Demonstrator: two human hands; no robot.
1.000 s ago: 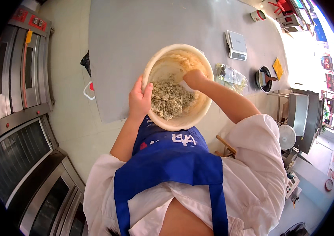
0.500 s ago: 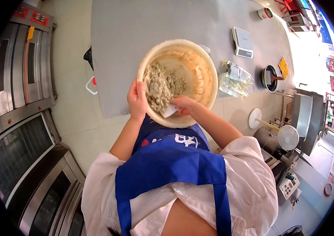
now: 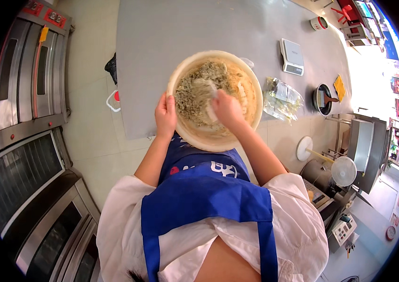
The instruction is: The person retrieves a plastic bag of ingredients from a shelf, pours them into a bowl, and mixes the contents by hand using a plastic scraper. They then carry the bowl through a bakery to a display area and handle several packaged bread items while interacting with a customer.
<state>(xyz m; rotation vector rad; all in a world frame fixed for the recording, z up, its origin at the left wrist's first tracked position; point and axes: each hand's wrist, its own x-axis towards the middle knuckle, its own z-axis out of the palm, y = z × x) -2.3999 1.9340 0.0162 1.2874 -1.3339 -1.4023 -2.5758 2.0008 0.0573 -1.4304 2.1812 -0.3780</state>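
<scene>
With the bare left hand (image 3: 165,113), grips the left rim of a deep, round, cream-coloured bowl (image 3: 212,53), thumb at the edge. Between the hands, inside the bowl, holds a grey-green, crumbly, moist-looking mixture (image 3: 190,96), heaped from just beside the left hand to beyond the right, blurred at its middle. Round-mouthed, so without a clear long axis. From the right, reaches into the bowl with the bare right hand (image 3: 228,109), nearer to the mixture and on its right side. Seems closed around a blurred, white, flat tool (image 3: 211,113); too smeared to tell the exact grip. Right of that hand, shows bowl wall coated in tan residue. Farther right, on the grey worktop (image 3: 157,42): a clear, crinkled plastic bag (image 3: 282,99).
</scene>
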